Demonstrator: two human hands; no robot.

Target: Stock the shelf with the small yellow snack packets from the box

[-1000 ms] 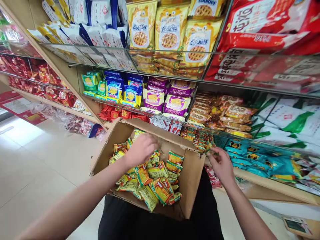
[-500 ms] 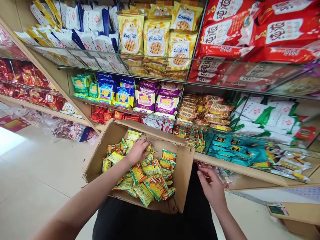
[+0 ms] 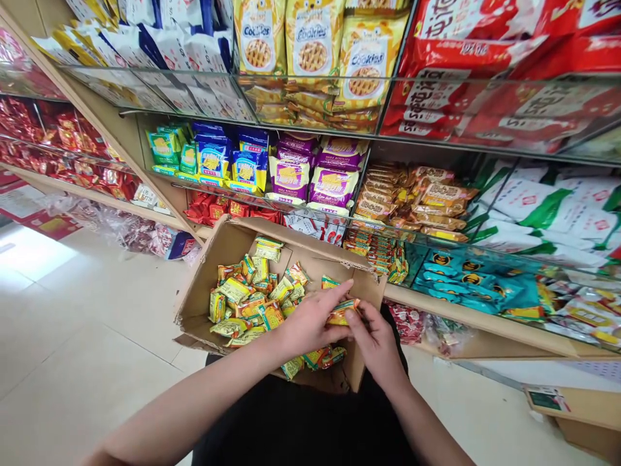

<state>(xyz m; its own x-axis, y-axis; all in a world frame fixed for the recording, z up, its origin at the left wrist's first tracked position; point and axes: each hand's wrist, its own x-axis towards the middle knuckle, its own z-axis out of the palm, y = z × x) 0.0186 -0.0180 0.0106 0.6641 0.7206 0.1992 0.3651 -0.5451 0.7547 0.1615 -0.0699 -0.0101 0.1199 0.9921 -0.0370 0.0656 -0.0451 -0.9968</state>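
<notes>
An open cardboard box (image 3: 200, 299) rests on my lap, tilted, with many small yellow and orange snack packets (image 3: 235, 289) loose inside. Over its right side, my left hand (image 3: 310, 318) and my right hand (image 3: 381, 343) meet around one orange snack packet (image 3: 342, 313). My left hand's thumb and fingers close on it from the left. From the right, my right thumb and fingers pinch it. Behind the hands another packet (image 3: 330, 282) shows at the box's right side, partly covered. My left hand hides some packets in the middle.
Glass-fronted shelves stand ahead, holding cookie bags (image 3: 313, 39), red bags (image 3: 466, 65), purple biscuit packs (image 3: 288, 171), brown snack bars (image 3: 441, 200) and teal packets (image 3: 453, 278). Similar orange packets (image 3: 381, 252) fill a low bin behind the box. Plastic-wrapped goods (image 3: 140, 233) lie on the floor at left.
My left hand has moved right from the middle of the packets. My right hand has come left from beside the box, and both now hold a packet. The view has shifted slightly.
</notes>
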